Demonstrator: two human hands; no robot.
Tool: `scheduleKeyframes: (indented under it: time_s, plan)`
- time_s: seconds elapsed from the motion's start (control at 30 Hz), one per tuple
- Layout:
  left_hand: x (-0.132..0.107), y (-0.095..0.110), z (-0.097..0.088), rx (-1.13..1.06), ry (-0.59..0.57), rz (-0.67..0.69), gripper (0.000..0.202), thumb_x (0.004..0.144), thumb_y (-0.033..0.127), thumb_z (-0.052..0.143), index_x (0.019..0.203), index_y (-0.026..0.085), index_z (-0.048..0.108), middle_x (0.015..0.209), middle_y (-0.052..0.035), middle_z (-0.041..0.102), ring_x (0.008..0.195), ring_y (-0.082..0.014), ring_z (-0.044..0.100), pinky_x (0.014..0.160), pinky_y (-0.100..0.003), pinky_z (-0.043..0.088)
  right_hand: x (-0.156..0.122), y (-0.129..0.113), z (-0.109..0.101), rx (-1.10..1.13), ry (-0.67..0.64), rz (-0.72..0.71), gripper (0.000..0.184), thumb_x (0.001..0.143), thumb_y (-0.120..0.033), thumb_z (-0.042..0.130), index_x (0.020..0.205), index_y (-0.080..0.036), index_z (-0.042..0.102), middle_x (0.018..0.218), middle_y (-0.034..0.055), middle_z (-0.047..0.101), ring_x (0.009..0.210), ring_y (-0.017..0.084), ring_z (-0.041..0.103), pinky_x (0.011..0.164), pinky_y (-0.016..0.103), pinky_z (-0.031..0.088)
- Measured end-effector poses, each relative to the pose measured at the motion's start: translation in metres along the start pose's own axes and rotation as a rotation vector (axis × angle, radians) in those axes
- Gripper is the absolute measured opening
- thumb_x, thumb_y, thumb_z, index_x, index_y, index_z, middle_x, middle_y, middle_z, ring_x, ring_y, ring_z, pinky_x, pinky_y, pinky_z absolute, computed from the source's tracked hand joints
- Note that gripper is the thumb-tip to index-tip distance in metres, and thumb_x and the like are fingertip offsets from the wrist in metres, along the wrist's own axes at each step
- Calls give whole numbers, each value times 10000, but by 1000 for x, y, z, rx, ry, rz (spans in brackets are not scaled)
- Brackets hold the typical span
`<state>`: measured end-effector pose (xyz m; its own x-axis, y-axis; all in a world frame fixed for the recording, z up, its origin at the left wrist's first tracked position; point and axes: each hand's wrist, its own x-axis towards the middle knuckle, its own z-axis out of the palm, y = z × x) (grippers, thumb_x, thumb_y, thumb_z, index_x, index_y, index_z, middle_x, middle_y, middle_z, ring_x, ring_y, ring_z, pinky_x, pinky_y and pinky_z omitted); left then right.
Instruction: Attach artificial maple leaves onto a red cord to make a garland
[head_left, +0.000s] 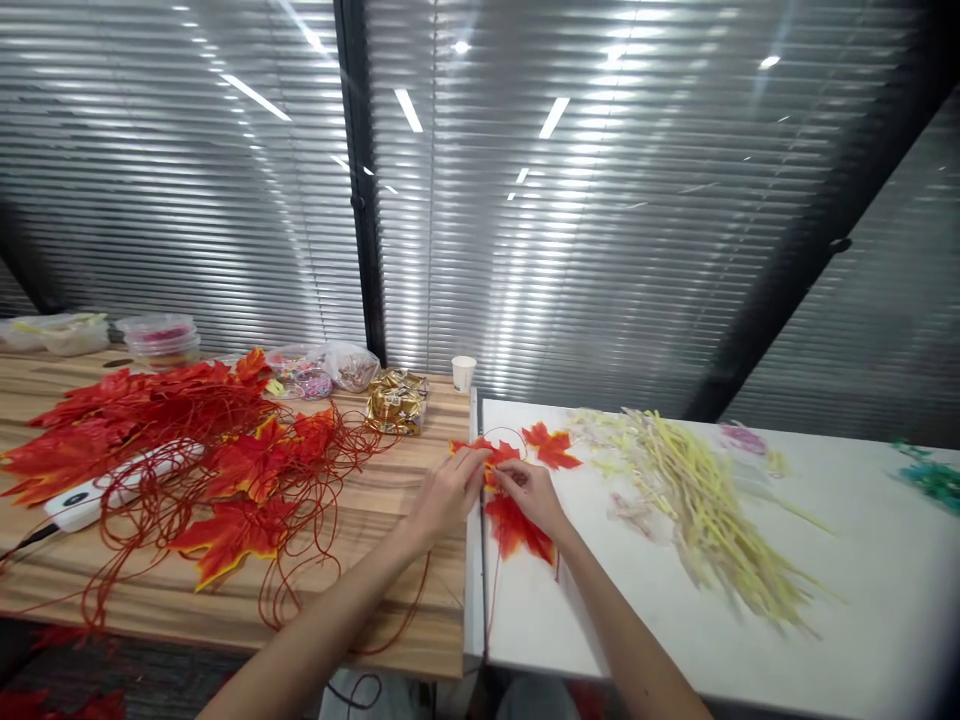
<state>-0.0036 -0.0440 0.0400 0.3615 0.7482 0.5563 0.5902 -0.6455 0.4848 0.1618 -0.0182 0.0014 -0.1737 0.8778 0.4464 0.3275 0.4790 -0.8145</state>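
My left hand and my right hand meet at the seam between the wooden table and the white table. Both pinch a small cluster of red and orange artificial maple leaves on thin red wire stems. One more red leaf lies just beyond my right hand. The fingertips of both hands close on the leaves near a yellow-orange spot between them.
A big heap of red maple leaves with tangled red wire covers the wooden table, with a white power strip in it. Behind are a gold-wrapped packet, bead bags, plastic tubs, a paper cup. Yellow stems lie on the white table.
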Motion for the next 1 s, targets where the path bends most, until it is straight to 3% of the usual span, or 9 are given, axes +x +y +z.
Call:
scheduleKeyframes:
  time_s: [0.17,0.3,0.37,0.47,0.63,0.7,0.8,0.87,1.0]
  plan:
    - [-9,38,-46,35,154,45,290,850,220,370,1096,190,520,1035,-92,599,875,-179,565,813,-305,426,-1,-3,-3,19,15,-9,252,779,-366,500,796,-171,658,739,51,663,640,176,588,602,288,456]
    - [-46,47,-96,152,276,53,286,808,209,449,1081,209,535,988,-73,619,888,-177,574,822,-293,436,0,1,-3,50,51,11,274,750,-398,534,799,-160,661,730,60,662,621,180,583,591,296,457]
    - [-72,33,-119,264,305,-6,274,801,226,461,1063,224,543,976,-56,623,880,-176,579,822,-292,437,0,4,-3,67,59,23,285,740,-409,546,804,-157,661,739,66,663,627,184,585,593,301,460]
    - [-115,-5,-148,451,238,-206,298,797,334,458,1064,222,530,1008,-64,608,928,-212,566,847,-332,425,1,8,-2,95,55,37,297,724,-423,563,803,-154,664,752,76,667,647,194,596,610,316,471]
    - [-171,-70,-164,573,98,-442,520,723,494,490,1096,132,465,1096,-154,537,1055,-286,482,900,-415,368,2,18,0,132,44,27,300,700,-424,591,796,-149,665,748,83,671,649,211,615,610,334,481]
    - [-178,-88,-162,540,68,-498,590,690,515,520,1101,98,446,1096,-175,524,1038,-285,488,891,-398,374,2,22,0,146,39,22,289,697,-415,597,794,-151,664,726,77,669,637,209,613,609,337,480]
    - [-174,-107,-161,508,145,-596,605,648,558,532,1045,105,472,1035,-157,548,1001,-289,499,858,-400,387,2,27,1,176,17,25,281,698,-407,597,794,-151,660,674,64,665,605,204,610,604,338,480]
    - [-168,-114,-165,450,182,-671,611,605,576,555,989,104,502,950,-132,573,887,-267,536,776,-369,422,2,30,1,180,16,28,279,695,-403,600,801,-152,660,692,67,671,616,206,615,615,343,482]
    - [-159,-120,-180,233,139,-773,581,530,538,634,915,109,560,711,-50,586,615,-178,519,570,-271,413,3,36,3,152,22,16,265,701,-383,593,813,-151,658,754,81,681,681,219,625,648,352,484]
